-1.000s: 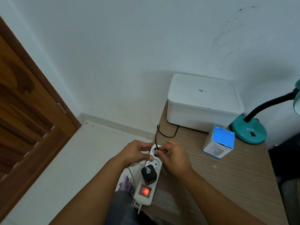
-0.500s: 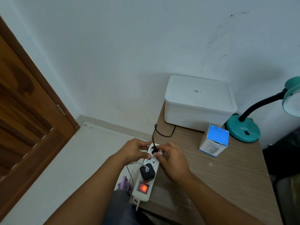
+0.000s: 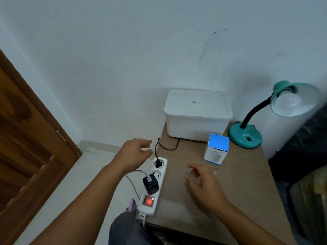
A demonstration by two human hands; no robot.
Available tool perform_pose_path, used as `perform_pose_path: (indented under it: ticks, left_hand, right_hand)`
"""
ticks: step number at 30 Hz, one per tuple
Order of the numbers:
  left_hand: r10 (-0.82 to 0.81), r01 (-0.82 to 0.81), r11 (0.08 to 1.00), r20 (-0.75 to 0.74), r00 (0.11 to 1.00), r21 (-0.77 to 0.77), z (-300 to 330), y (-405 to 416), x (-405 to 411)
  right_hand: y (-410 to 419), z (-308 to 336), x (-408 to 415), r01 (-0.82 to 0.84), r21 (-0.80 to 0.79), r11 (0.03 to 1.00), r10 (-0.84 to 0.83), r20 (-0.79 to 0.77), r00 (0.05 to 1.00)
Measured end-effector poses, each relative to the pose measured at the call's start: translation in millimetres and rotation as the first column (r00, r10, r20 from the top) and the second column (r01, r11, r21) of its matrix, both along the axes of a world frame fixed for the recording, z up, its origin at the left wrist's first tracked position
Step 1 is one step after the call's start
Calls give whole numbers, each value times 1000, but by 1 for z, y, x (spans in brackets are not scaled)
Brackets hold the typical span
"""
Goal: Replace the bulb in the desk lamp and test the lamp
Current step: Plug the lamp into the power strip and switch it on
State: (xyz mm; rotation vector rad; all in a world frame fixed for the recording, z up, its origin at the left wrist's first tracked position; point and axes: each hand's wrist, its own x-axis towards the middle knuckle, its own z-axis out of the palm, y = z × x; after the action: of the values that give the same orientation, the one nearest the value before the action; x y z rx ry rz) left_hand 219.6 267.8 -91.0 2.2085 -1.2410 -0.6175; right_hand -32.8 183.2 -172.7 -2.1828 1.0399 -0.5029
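Note:
A teal desk lamp (image 3: 245, 137) stands at the table's far right, its black neck curving up to a shade with a white bulb (image 3: 287, 101) inside, unlit. The lamp's black plug (image 3: 158, 163) sits in the far socket of a white power strip (image 3: 153, 184) on the table's left edge; the strip's red switch (image 3: 148, 201) glows. My left hand (image 3: 134, 154) hovers open just left of the strip. Over the tabletop to the strip's right, my right hand (image 3: 203, 184) is open with spread fingers. A blue and white bulb box (image 3: 216, 151) stands near the lamp base.
A white lidded box (image 3: 197, 114) sits at the back of the wooden table (image 3: 238, 191) against the wall. A black charger (image 3: 150, 184) with a cable occupies another socket. A brown wooden door (image 3: 26, 147) is at the left. Dark objects lie right of the table.
Both hands have let go of the plug and power strip and moved apart, the left one up and left, the right one to the right. The view has shifted toward the lamp.

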Motion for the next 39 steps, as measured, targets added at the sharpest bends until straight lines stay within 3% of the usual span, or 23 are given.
perform_pose_path:
  ticks: [7, 14, 19, 29, 34, 39]
  left_hand:
    - [-181, 175, 980, -62, 981, -91, 6, -28, -85]
    - [-400, 407, 913, -135, 906, 28, -53, -75, -185]
    - [-420, 440, 893, -176, 891, 97, -79, -114, -223]
    - [-381, 383, 922, 40, 924, -52, -106, -206, -271]
    - [-368, 383, 922, 185, 911, -55, -123, -241, -273]
    - [-382, 401, 915, 226, 896, -45, -135, -257, -271]
  right_hand:
    - [-12, -3, -68, 162, 8, 987, -162, 11, 987]
    - [-44, -23, -141, 347, 30, 937, -345, -50, 937]
    - [-77, -32, -173, 385, -13, 923, -384, -87, 919]
    - [-163, -40, -178, 405, -2, 914, -400, -152, 904]
    - [-204, -48, -163, 353, -24, 935, -353, -133, 926]
    - [-225, -68, -164, 305, -103, 947, -316, -114, 942]
